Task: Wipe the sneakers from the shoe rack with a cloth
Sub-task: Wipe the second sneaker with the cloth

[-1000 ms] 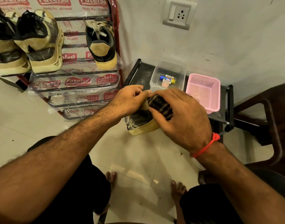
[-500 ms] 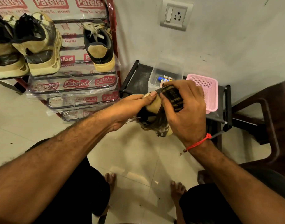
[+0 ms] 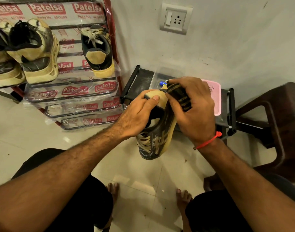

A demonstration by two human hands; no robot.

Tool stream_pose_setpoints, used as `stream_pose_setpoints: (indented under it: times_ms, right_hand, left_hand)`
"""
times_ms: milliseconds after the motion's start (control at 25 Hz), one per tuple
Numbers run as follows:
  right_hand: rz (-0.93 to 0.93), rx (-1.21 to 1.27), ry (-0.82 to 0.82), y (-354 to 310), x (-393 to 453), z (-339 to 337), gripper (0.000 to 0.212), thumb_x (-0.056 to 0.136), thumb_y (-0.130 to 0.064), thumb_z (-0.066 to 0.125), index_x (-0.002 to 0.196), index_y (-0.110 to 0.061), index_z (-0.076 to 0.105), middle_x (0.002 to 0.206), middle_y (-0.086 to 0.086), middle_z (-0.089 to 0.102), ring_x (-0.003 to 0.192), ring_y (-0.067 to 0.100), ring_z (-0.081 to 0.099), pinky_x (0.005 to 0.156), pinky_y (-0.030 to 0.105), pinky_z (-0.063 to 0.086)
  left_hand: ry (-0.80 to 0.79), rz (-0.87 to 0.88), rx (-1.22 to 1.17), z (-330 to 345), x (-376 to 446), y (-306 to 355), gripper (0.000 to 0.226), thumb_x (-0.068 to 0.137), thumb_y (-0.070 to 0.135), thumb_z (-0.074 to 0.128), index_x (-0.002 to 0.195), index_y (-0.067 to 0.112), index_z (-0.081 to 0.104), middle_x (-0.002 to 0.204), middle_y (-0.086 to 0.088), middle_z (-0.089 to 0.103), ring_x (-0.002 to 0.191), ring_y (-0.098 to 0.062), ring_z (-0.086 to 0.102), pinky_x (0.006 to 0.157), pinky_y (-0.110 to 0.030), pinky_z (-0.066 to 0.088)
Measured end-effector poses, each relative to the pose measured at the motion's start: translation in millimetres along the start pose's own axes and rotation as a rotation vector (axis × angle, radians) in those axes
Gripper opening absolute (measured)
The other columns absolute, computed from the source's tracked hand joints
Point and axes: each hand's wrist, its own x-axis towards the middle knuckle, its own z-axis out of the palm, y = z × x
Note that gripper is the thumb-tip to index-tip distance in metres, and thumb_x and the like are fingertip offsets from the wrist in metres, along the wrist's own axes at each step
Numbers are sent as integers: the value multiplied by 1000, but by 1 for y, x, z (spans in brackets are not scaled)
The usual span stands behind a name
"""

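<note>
Slippage is the risk: the left hand [image 3: 140, 113] grips the sneaker [image 3: 157, 131] only by its heel, mid-air, toe down, right of the shoe rack [image 3: 110, 39]. Hard rubbing by the right hand [image 3: 195, 111], clutching the cloth [image 3: 178, 96], could twist it loose.

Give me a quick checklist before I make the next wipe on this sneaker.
1. Left hand grips the sneaker at the heel: ok.
2. Right hand holds the cloth: ok.
3. Cloth touches the sneaker near the heel: ok.
4. Sneaker held clear of the floor: ok.
5. Sneaker's far side clean: cannot tell, hidden.
6. Other sneakers wait on the rack: ok.
</note>
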Motion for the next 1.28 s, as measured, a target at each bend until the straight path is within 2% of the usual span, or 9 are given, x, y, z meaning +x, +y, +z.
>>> stream_pose_setpoints:
  times_ms: [160, 320, 520, 600, 760, 920, 1040, 1160, 1280]
  right_hand:
    - [-183, -104, -159, -9, -4, 1, 30, 90, -19, 67, 119, -10, 67, 117, 5, 67, 109, 27, 58, 98, 38, 42]
    - [-6, -123, -111, 9, 7, 1, 26, 90, -19, 65, 115, -16, 65, 112, 2, 66, 104, 27, 59, 91, 47, 43]
    - [-59, 8, -101, 7, 5, 2, 24, 92, -11, 65, 115, -7, 66, 111, 8, 67, 105, 26, 60, 94, 45, 47]
    - [2, -6, -48, 11, 10, 1, 22, 91, -11, 65, 112, -8, 66, 108, 8, 67, 102, 27, 60, 89, 50, 48]
    - [-94, -10, -102, 2, 3, 4, 24, 89, -12, 69, 112, -7, 69, 111, 8, 68, 105, 26, 59, 96, 40, 45]
    - [49, -70, -2, 16, 14, -1, 20, 89, -14, 67, 108, -11, 70, 104, 5, 69, 97, 28, 60, 86, 48, 46]
    - [-75, -97, -45, 9, 6, 1, 23, 87, -12, 68, 110, -11, 69, 107, 5, 69, 100, 27, 58, 88, 42, 44]
    - [49, -100, 29, 19, 18, -3, 20, 89, -16, 68, 109, -12, 70, 103, 5, 70, 98, 29, 59, 84, 50, 47]
    - [-38, -65, -11, 5, 5, 6, 22, 87, -14, 68, 109, -11, 70, 107, 3, 69, 100, 27, 58, 88, 40, 44]
  left_hand:
    - [32, 220, 223, -1, -7, 0, 56, 99, 46, 30, 142, 15, 48, 144, 0, 52, 115, -19, 62, 98, -49, 52]
    - [105, 270, 238, 2, -5, -1, 52, 101, 46, 34, 141, 17, 47, 153, 1, 41, 115, -19, 61, 93, -49, 54]
    - [71, 282, 101, 4, -2, -6, 49, 102, 46, 35, 147, 25, 35, 153, 0, 38, 123, -18, 58, 98, -46, 54]
    - [64, 313, 253, 6, -2, -6, 45, 103, 45, 34, 143, 25, 39, 156, -3, 33, 121, -19, 57, 95, -47, 54]
    - [57, 397, 544, 8, -5, -3, 54, 105, 43, 27, 147, 12, 45, 164, -1, 17, 126, -21, 53, 101, -46, 50]
    - [58, 420, 733, 9, -4, -5, 57, 105, 43, 27, 134, 3, 57, 168, -9, 10, 134, -27, 48, 102, -50, 47]
    - [68, 447, 709, 7, -3, -6, 57, 105, 42, 28, 139, 5, 54, 167, -8, 11, 134, -25, 48, 101, -48, 48]
    - [75, 400, 676, 9, -5, -5, 59, 104, 45, 26, 131, 3, 59, 165, -3, 14, 131, -22, 49, 96, -47, 52]
    - [88, 423, 551, 8, -5, -5, 50, 105, 44, 27, 136, 14, 51, 162, -1, 20, 121, -16, 55, 90, -45, 55]
